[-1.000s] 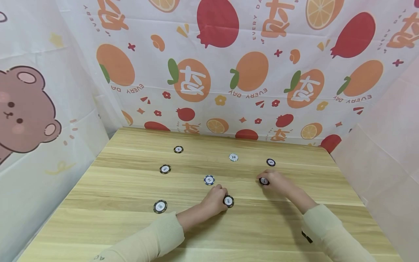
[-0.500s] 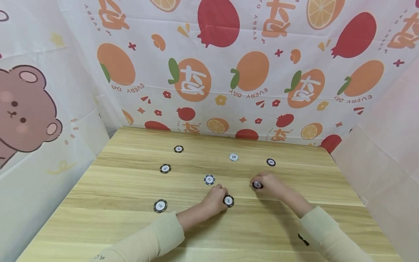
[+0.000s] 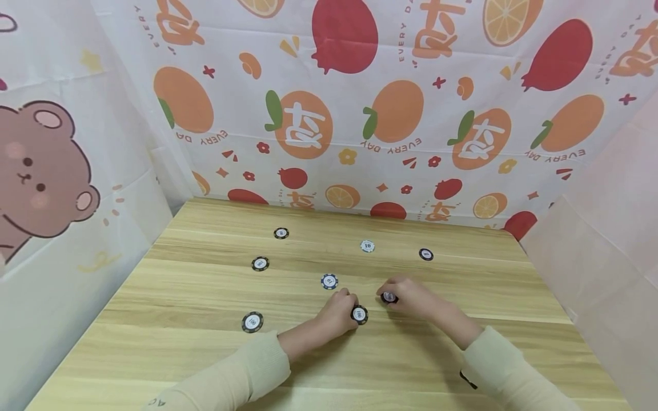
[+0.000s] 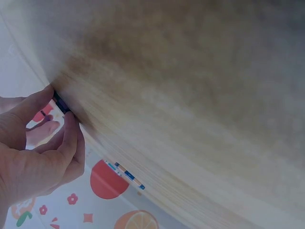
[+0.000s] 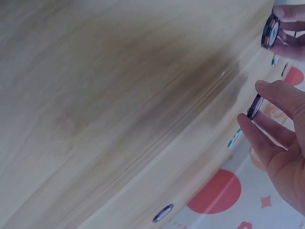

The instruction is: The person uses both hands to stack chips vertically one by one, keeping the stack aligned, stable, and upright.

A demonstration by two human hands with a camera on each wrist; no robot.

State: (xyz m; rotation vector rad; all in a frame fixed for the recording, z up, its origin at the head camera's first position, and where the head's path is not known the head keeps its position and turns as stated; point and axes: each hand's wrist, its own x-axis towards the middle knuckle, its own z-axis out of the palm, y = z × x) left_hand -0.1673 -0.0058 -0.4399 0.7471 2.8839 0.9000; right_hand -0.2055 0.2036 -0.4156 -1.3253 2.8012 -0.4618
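My left hand [image 3: 336, 314] pinches a black poker chip [image 3: 360, 314] marked 100 by its edge, between thumb and fingers. To its right, my right hand [image 3: 415, 298] pinches a dark poker chip [image 3: 389, 297] with a white centre, partly covered by the fingers. A small gap separates the two held chips. In the right wrist view this chip [image 5: 256, 106] is tilted between thumb and fingertips, and the left hand's chip [image 5: 270, 32] stands on edge beyond it. A blue chip [image 3: 329, 281] marked 10 lies just beyond my left hand.
On the wooden table [image 3: 195, 291] lie a white chip [image 3: 367, 246], a dark chip [image 3: 426, 254] at the back right, and black chips [image 3: 252, 322] down the left side. A fruit-print cloth [image 3: 349, 114] hangs behind the table's back edge.
My right hand has moved left and toward me with its dark chip, closing in on the left hand. My left hand and the other chips have stayed in place.
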